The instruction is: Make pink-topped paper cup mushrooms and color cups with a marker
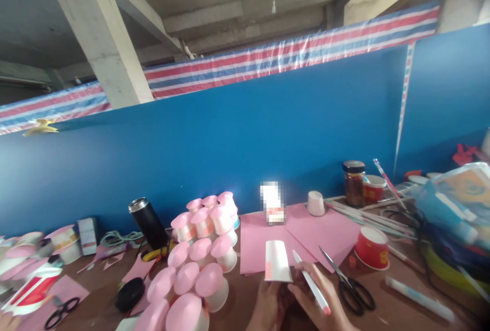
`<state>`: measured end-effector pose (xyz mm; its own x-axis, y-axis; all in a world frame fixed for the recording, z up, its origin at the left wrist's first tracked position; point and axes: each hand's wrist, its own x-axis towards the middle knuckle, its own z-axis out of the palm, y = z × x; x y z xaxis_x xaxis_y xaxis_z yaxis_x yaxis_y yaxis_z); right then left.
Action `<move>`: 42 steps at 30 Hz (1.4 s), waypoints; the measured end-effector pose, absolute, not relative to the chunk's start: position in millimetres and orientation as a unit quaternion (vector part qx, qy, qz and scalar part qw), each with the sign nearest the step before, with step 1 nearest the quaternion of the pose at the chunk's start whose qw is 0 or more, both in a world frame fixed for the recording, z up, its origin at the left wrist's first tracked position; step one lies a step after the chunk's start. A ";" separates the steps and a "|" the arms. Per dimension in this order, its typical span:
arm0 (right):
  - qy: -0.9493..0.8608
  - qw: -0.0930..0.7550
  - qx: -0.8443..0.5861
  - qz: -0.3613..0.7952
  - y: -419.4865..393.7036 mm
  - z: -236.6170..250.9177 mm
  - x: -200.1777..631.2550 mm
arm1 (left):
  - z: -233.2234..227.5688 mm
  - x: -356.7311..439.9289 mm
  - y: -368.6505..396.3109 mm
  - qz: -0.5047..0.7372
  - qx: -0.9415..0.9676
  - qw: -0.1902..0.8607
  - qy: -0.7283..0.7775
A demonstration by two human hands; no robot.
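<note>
Left of the fingers stand pink-topped cups (199,264) on the desk (383,315). The left hand (270,305) curls its fingers round a white paper cup (276,261), held upside down. The right hand (321,303) pinches a white pen (311,288). Right of them lie scissors (350,282) and a red cup (372,248), contents unseen.

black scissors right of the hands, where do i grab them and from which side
Take the black scissors by the two handle loops, which lie nearest the person; the closed blades point away toward the pink paper. Come from above on the near side. The right hand, holding a pen, is closest.
</note>
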<state>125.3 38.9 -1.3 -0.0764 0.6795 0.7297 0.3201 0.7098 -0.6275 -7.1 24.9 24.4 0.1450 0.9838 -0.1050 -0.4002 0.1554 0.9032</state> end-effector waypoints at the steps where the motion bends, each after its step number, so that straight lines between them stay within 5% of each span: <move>1: -0.718 0.585 -0.347 0.151 39.2 -1.8 125.4 | 26.4 -7.6 24.0 0.536 0.373 0.661 0.368; 10: -0.696 0.625 -0.343 0.090 45.4 -8.3 128.0 | 50.3 -3.9 15.6 0.527 0.399 0.644 0.385; 42: -0.731 0.561 -0.341 0.184 43.7 -10.1 125.4 | 43.3 -5.4 18.0 0.526 0.403 0.656 0.362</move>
